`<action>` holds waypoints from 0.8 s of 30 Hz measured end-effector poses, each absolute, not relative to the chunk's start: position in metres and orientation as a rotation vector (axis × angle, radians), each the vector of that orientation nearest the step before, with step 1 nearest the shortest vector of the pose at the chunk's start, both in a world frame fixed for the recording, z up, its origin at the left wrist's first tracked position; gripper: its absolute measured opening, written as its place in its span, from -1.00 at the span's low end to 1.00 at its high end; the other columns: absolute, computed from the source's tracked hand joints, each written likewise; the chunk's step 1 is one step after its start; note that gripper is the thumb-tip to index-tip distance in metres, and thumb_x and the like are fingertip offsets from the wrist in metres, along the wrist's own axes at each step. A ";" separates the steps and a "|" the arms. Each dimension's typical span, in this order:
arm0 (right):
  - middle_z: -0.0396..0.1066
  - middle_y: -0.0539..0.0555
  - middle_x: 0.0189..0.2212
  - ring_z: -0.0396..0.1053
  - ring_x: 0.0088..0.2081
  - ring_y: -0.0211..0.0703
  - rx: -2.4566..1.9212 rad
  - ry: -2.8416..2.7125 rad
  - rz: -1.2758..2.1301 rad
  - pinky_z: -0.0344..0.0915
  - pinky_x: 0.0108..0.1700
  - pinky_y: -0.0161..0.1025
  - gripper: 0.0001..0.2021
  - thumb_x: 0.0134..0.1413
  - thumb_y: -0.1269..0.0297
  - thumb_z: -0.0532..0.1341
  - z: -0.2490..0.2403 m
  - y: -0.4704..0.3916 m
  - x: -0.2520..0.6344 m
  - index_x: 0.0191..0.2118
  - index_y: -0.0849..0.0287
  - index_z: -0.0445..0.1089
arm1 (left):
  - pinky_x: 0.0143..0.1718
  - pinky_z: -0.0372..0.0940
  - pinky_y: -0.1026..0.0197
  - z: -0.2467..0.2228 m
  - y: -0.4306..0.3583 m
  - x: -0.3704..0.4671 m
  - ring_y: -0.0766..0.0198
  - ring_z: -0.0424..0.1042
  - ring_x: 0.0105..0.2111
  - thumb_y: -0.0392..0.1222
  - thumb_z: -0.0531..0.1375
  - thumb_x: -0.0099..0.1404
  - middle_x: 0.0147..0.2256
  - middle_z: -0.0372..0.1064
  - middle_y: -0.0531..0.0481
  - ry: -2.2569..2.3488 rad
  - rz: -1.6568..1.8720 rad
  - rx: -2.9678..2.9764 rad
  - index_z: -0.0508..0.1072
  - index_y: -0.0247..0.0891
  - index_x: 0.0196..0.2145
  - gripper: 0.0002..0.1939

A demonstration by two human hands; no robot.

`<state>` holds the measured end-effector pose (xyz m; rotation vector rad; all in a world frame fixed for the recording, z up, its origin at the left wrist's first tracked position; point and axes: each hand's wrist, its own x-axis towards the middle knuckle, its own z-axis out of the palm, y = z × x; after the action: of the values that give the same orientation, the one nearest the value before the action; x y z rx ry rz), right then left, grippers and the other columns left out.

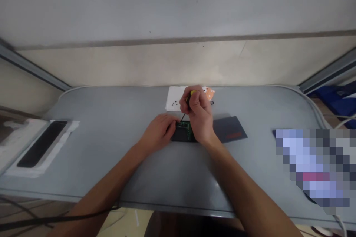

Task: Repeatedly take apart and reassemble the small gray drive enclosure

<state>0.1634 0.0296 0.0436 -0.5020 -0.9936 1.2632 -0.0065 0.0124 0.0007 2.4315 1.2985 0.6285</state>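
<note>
A flat black device (181, 134) with its green circuit board exposed lies on the grey table. My left hand (159, 132) grips its left side, with fingertips at the top left corner. Wrapped around the handle of a screwdriver (193, 93), yellow at the top, is my right hand (200, 116). The thin shaft slants down to the board's upper edge, near my left fingertips. Whether its tip sits in a screw is too small to tell. My right hand covers the device's right part. Just behind, several small dark screws (174, 103) rest on white paper (170, 94).
A dark blue flat sheet (232, 129) with red marking lies right of the device. Behind my right hand is an orange cartoon figure (210, 93). At the far left, a long black panel (43, 143) rests on white sheets. A blurred-out object covers the right side. A black cable (69, 218) crosses the front.
</note>
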 end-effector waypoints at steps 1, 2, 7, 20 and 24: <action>0.11 -0.07 -0.45 0.07 -0.44 -0.25 -0.496 -0.986 1.258 0.05 -0.39 -0.23 -0.63 0.37 -0.17 0.20 0.043 0.030 0.163 -0.26 0.04 0.32 | 0.04 0.38 -0.04 0.001 0.012 -0.007 0.07 0.53 -0.09 -0.15 -0.05 0.59 -0.13 0.57 -0.11 1.295 0.628 2.433 0.48 -0.21 -0.08 -0.69; 0.11 -0.07 -0.46 0.07 -0.45 -0.25 -0.490 -0.982 1.258 0.05 -0.39 -0.23 -0.62 0.37 -0.17 0.20 0.043 0.030 0.163 -0.27 0.05 0.32 | 0.04 0.38 -0.04 0.001 0.013 -0.007 0.07 0.53 -0.09 -0.15 -0.05 0.59 -0.13 0.56 -0.11 1.293 0.627 2.434 0.48 -0.20 -0.08 -0.69; 0.12 -0.07 -0.46 0.08 -0.45 -0.27 -0.479 -0.978 1.293 0.06 -0.38 -0.23 -0.63 0.37 -0.15 0.20 0.041 0.031 0.164 -0.26 0.06 0.32 | 0.04 0.37 -0.01 0.001 0.013 -0.007 0.10 0.52 -0.11 -0.17 -0.03 0.59 -0.14 0.56 -0.09 1.289 0.632 2.430 0.47 -0.21 -0.06 -0.72; 0.12 -0.07 -0.47 0.08 -0.46 -0.27 -0.465 -1.008 1.278 0.03 -0.41 -0.23 -0.67 0.41 -0.08 0.20 0.039 0.030 0.168 -0.25 0.08 0.35 | 0.08 0.38 -0.01 -0.002 0.013 -0.008 0.08 0.54 -0.06 -0.24 -0.01 0.55 -0.13 0.57 -0.11 1.250 0.649 2.497 0.47 -0.22 -0.05 -0.75; 0.12 -0.07 -0.46 0.09 -0.45 -0.26 -0.480 -1.013 1.285 0.06 -0.39 -0.22 -0.66 0.40 -0.11 0.20 0.039 0.029 0.170 -0.24 0.07 0.37 | 0.07 0.38 -0.02 -0.004 0.013 -0.008 0.07 0.54 -0.08 -0.24 -0.01 0.56 -0.15 0.57 -0.11 1.251 0.654 2.493 0.48 -0.24 -0.05 -0.74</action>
<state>0.1697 0.0292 0.0394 -0.4799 -1.0125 1.2847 -0.0077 0.0126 -0.0039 2.4932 1.2512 0.6542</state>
